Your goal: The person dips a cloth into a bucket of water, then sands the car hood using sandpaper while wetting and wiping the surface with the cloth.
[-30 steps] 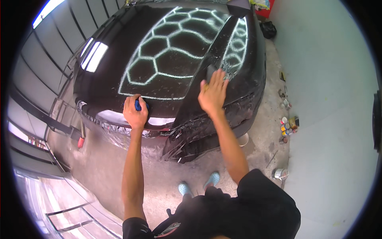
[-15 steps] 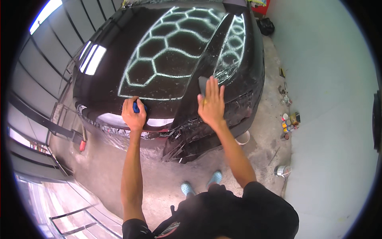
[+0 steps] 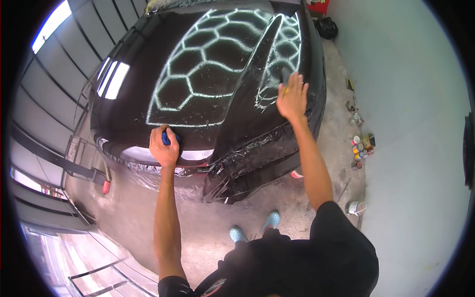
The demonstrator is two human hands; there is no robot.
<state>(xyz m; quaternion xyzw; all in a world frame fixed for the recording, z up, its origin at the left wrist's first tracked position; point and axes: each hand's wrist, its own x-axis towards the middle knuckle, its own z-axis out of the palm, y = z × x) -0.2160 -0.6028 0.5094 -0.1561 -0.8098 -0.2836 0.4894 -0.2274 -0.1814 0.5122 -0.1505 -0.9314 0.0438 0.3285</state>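
Observation:
In front of me is a dark car hood (image 3: 126, 99) with glowing white hexagon-like lines (image 3: 190, 74) painted over its middle. My left hand (image 3: 164, 146) is closed around a small blue object (image 3: 171, 138) of a kind I cannot make out, at the hood's front edge just below the pattern. Farther right and higher, my right hand (image 3: 293, 96) lies with fingers stretched over a grey flat piece (image 3: 285, 75), mostly hidden, with a bit of yellow by the thumb. Beside that hand is a narrow patterned strip (image 3: 269, 94), its lower end ragged. Dark masking film (image 3: 237, 116) runs between both patterned areas.
Masking film hangs over the car's front corner (image 3: 232, 185). Along the grey wall (image 3: 405, 128) stand several small cans (image 3: 357, 148) and a white bucket (image 3: 355, 208). My blue clogs (image 3: 271, 219) are on the concrete floor. A black bag (image 3: 326, 28) lies at the far right.
My right hand has moved up and to the right with the grey piece, and the crinkled film at the narrow strip's lower end now looks different. My left hand has shifted slightly.

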